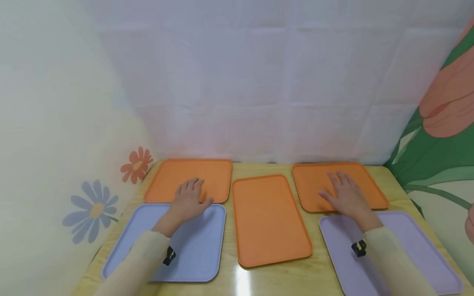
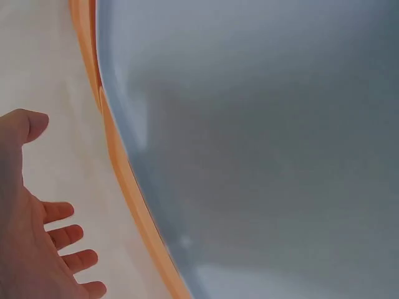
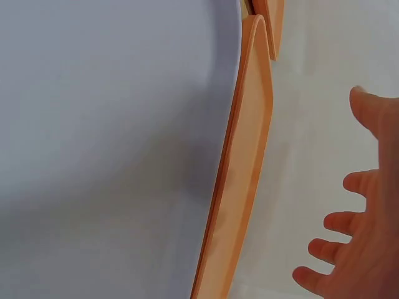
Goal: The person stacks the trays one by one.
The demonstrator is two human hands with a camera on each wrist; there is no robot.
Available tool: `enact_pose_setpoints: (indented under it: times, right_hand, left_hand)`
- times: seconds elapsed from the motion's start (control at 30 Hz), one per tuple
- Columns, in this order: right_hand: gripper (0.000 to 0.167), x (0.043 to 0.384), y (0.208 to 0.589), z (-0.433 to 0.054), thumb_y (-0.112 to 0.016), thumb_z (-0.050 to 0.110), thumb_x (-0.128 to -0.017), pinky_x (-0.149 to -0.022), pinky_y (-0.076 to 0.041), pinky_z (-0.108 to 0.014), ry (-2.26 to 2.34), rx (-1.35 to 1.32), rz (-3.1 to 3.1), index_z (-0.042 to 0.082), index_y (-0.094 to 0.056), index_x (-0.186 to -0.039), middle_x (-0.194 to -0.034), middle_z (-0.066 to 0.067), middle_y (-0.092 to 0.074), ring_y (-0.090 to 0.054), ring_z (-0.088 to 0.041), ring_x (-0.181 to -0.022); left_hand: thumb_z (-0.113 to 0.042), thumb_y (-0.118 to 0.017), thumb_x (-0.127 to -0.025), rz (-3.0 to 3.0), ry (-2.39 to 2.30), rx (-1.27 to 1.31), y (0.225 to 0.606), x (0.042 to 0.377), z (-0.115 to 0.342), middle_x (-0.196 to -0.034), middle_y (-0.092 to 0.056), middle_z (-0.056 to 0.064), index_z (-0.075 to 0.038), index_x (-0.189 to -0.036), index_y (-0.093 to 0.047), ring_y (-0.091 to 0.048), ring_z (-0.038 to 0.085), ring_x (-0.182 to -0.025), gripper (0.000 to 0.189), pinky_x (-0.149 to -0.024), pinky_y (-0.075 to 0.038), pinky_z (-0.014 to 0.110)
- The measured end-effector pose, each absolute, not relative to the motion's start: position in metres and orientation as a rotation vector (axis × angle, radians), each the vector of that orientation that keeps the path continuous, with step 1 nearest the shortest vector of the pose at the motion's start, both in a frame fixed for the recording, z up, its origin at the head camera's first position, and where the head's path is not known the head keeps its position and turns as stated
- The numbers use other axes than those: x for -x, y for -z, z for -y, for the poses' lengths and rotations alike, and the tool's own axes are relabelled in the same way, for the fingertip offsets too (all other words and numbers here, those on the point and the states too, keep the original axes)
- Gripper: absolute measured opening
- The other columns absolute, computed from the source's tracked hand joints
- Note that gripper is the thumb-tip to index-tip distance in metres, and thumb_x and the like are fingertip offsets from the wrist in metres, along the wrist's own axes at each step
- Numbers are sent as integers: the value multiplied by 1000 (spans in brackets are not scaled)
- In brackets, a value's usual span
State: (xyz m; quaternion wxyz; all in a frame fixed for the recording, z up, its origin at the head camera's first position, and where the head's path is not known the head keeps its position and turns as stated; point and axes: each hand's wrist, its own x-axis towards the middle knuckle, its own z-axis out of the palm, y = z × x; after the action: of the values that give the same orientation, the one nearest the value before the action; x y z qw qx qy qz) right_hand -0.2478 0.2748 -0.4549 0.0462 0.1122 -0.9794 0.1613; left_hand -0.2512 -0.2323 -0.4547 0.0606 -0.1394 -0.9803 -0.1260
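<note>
**Left hand (image 1: 187,201) and right hand (image 1: 347,198) hover above trays, gripping nothing**

The left hand, fingers spread, is over the border between the far-left orange tray (image 1: 185,170) and the near-left blue tray (image 1: 201,242). The right hand, also spread, is over the far-right orange tray (image 1: 314,179), its wrist above the near-right lavender tray (image 1: 416,246). A centre orange tray (image 1: 272,222) lies slightly askew between them. All five rest on a wood-grain table (image 1: 289,279).
</note>
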Motion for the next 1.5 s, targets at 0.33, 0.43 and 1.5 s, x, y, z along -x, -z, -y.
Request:
enact_pose_setpoints:
  times: [0.33, 0.43, 1.5]
  right_hand:
    - [83, 252, 453, -255, -58, 50, -100, -111, -28, -70, -636, -415, 2947, -4, -29, -155, -153, -38, -30, -28, -57, -139]
    - [80, 255, 453, -247, -60, 45, -100, -110, -31, -69, -692, -432, 2944, -4, -29, -155, -150, -38, -33, -31, -56, -137]
    - [50, 303, 471, -189, -68, 8, -92, -90, -55, -53, -1097, -517, 2909, -13, -51, -134, -118, -31, -63, -65, -44, -106]
  left_hand:
    - [-50, -64, -91, 3020, 451, 325, 453, 234, 212, -137, -52, 31, 9, -142, -45, -47, 50, -125, 80, -101, -44, 62]
    - [-48, -66, -89, 3042, 525, 296, 452, 229, 206, -137, -52, 29, 7, -140, -47, -48, 49, -125, 77, -97, -47, 61]
    - [-25, -82, -78, 3129, 1053, 326, 464, 188, 140, -115, -63, 25, 16, -135, -49, -61, 35, -106, 78, -95, -51, 53]
